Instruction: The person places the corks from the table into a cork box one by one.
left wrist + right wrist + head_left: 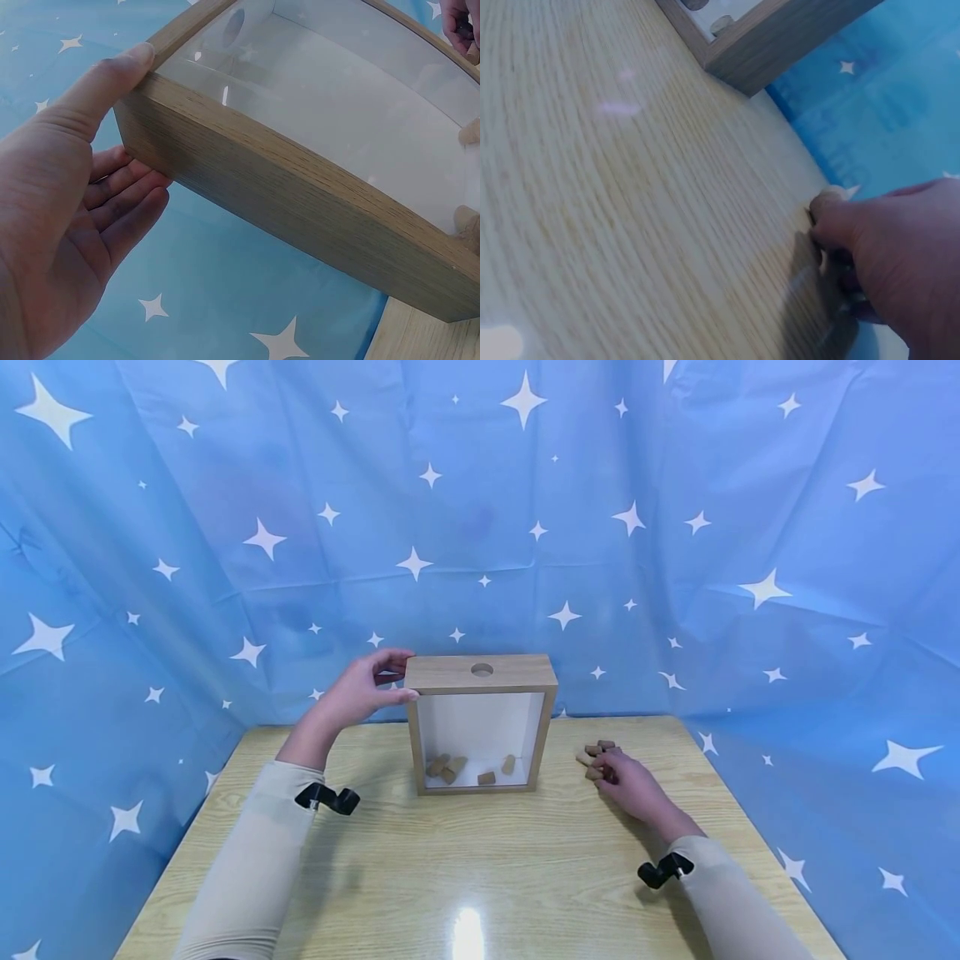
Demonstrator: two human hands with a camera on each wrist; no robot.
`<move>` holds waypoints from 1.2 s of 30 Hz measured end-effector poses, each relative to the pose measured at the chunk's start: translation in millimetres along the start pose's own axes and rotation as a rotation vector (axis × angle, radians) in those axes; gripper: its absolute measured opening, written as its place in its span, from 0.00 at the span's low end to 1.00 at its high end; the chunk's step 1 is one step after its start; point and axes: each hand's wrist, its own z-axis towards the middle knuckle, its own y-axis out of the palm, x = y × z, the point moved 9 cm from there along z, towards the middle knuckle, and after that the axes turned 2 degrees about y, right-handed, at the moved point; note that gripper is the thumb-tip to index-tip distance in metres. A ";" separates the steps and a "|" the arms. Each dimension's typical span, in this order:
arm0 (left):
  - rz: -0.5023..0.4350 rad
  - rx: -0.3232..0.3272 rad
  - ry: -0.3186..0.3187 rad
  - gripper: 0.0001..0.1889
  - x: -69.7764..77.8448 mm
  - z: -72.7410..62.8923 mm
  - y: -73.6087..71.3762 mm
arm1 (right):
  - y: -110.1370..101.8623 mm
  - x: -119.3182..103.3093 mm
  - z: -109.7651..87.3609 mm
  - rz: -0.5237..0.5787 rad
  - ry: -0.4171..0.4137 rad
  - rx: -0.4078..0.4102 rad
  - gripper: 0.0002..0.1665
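A shallow wooden box point(480, 673) with a clear front and a round hole in its top stands upright on the table. Several corks point(486, 778) lie inside at its bottom. My left hand point(367, 687) grips the upper left corner, the thumb point(112, 79) on the front frame and the other fingers behind. To the right of the box, my right hand point(630, 783) reaches into a small group of loose corks point(606, 744). Its curled fingers pinch a cork point(827, 199) close to the tabletop; the palm is hidden in the right wrist view.
The light wood-grain table point(450, 843) carries the box near its back edge. Behind and around it hangs a blue curtain point(480, 527) with white stars. Black wrist mounts point(327, 797) sit on both sleeves.
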 end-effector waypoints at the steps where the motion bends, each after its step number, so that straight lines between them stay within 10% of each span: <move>1: 0.000 0.000 -0.001 0.40 -0.3 0.1 0.0 | -0.2 -0.3 -0.5 0.000 -0.002 0.005 0.11; 20: -0.007 0.002 0.002 0.40 4.4 -1.9 0.6 | -24.1 -10.3 2.0 0.132 0.058 0.101 0.17; 36: 0.002 0.003 0.005 0.39 4.0 -0.6 0.4 | -81.3 -68.9 15.6 0.151 -0.056 0.208 0.16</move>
